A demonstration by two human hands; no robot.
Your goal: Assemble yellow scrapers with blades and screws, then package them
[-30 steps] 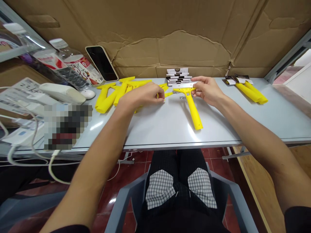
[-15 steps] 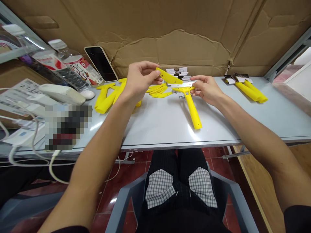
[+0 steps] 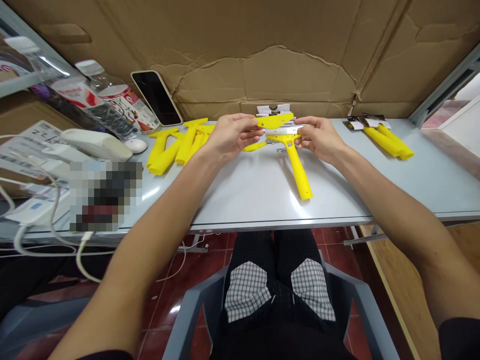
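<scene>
Two hands, both busy, mid-frame. Left hand (image 3: 236, 134) pinches one end of a flat yellow plate (image 3: 275, 121); the rest of it sticks out rightward, probably gripped at the end so its holes and long edge are unobstructed. Right hand (image 3: 320, 140) grasps the right end of the yellow handle's (image 3: 299, 172) crosshead and the metal strip (image 3: 281, 130) lying along it, likely to steady both; shaft slants toward lower right, its end near the front of the bench (image 3: 243, 200).

Relative to hands: plate is right of the left fingertips, just above the strip in frame; contact between them, can't tell. Handle is left of and below the right hand.

Further out: small metal bits (image 3: 282, 150) beside the shaft, within easy reach; a loose yellow piece (image 3: 255, 147) below the left fingers. Stacked white-and-black items (image 3: 273, 108) behind, partly hidden. Pile of yellow handles (image 3: 165, 155) left of centre, grouped apart, perhaps as stock. Two yellow handles with dark tops (image 3: 386, 141) at upper right, well apart. Phone (image 3: 155, 97) leans at upper left.
</scene>
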